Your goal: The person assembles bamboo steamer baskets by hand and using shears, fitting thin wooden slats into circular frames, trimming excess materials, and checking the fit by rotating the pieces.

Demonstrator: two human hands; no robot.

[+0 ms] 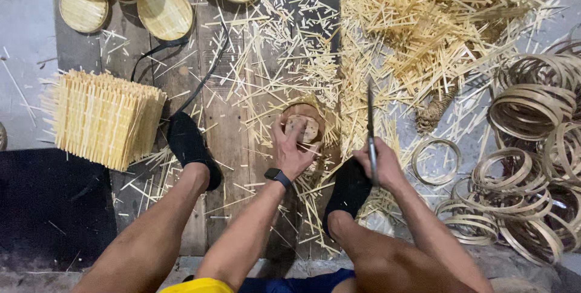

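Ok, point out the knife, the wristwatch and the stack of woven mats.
knife [370, 117], head view, middle of the blade.
wristwatch [278, 177], head view, its dark face.
stack of woven mats [103, 117], head view, top mat's centre.

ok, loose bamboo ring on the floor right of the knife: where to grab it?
The loose bamboo ring lies flat, apart from the stacked hoops. Probably pinch its near-left rim from above, nearest the right hand; the thin band and open centre give the fingers room.

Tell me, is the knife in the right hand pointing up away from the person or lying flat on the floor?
Pointing away: the right hand grips the knife by its handle, the blade lifted off the floor.
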